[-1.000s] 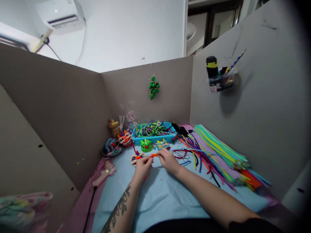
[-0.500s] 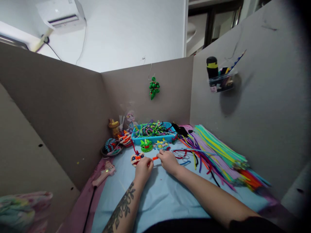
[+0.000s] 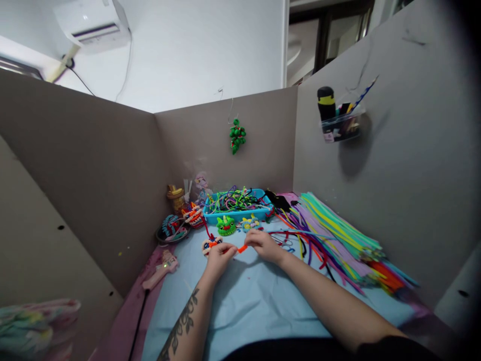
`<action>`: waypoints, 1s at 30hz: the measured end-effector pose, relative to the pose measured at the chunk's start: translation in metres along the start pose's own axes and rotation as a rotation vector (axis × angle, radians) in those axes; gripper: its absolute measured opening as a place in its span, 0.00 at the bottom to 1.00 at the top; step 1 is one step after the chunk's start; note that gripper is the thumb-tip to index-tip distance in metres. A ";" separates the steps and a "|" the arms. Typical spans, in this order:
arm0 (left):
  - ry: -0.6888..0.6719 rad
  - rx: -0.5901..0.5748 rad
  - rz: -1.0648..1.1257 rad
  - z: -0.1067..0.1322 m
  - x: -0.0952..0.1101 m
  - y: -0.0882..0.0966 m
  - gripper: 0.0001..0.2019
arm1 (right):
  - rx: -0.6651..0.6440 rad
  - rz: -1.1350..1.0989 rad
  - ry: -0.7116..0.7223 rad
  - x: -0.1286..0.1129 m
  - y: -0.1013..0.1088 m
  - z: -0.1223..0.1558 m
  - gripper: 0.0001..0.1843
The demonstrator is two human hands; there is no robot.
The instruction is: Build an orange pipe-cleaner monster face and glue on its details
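My left hand (image 3: 219, 257) and my right hand (image 3: 264, 245) meet over the light blue cloth (image 3: 248, 306), both pinching a short orange pipe cleaner (image 3: 242, 248) that spans the gap between their fingertips. Just beyond my left hand lies a small round pipe-cleaner figure (image 3: 209, 244) in orange, white and red. A green figure (image 3: 226, 225) and a yellow-blue one (image 3: 250, 223) sit a little further back.
A blue tray (image 3: 237, 214) of tangled pipe cleaners stands at the back. A big fan of coloured pipe cleaners (image 3: 338, 238) covers the right side. A pink glue gun (image 3: 162, 266) lies at the left. Grey cardboard walls (image 3: 93, 180) enclose the space on three sides.
Both hands stay close together on the orange pipe cleaner, shifting slightly; the piece now tilts between the fingertips. Nothing else has moved.
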State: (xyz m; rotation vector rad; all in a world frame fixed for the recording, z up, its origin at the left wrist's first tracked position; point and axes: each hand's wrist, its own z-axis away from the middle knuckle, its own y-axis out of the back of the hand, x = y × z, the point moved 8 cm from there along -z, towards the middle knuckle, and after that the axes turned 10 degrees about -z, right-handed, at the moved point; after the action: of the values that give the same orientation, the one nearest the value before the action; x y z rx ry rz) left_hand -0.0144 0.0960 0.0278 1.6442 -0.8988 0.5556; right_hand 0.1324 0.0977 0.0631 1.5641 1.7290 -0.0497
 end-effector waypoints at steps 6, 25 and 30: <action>0.041 -0.051 0.204 0.000 0.000 0.000 0.14 | 0.116 -0.118 -0.059 -0.007 0.006 -0.003 0.08; -0.201 0.191 -0.360 0.007 0.017 0.002 0.11 | 0.046 0.612 -0.187 0.007 -0.015 0.002 0.10; -0.206 0.170 -0.474 0.010 0.020 0.002 0.11 | -0.079 0.741 -0.089 0.002 -0.020 -0.001 0.09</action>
State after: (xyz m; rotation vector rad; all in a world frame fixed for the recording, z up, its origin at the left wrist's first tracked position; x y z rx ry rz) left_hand -0.0046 0.0809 0.0412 2.0151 -0.5845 0.1384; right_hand 0.1145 0.0954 0.0532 2.0095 0.9856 0.3094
